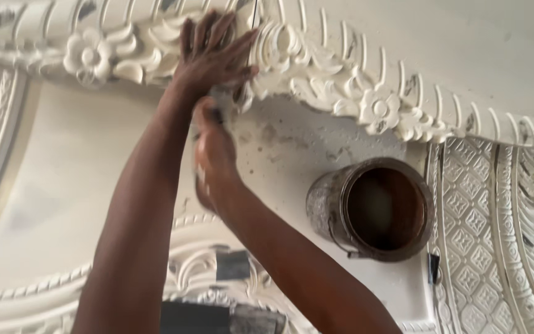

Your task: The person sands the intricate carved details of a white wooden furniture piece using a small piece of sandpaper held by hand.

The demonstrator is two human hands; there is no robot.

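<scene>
the right hand [212, 158] is blurred and its fingers are hidden behind the left hand [214, 52], so i cannot tell whether it grips anything. the moulding [292, 55] lies under the left hand, whose fingers are spread flat on the carved flowers. a brown tin [378, 207] stands near, to the right.

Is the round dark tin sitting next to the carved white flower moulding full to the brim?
No, the round dark tin shows its bare brown inside down to the bottom.
</scene>
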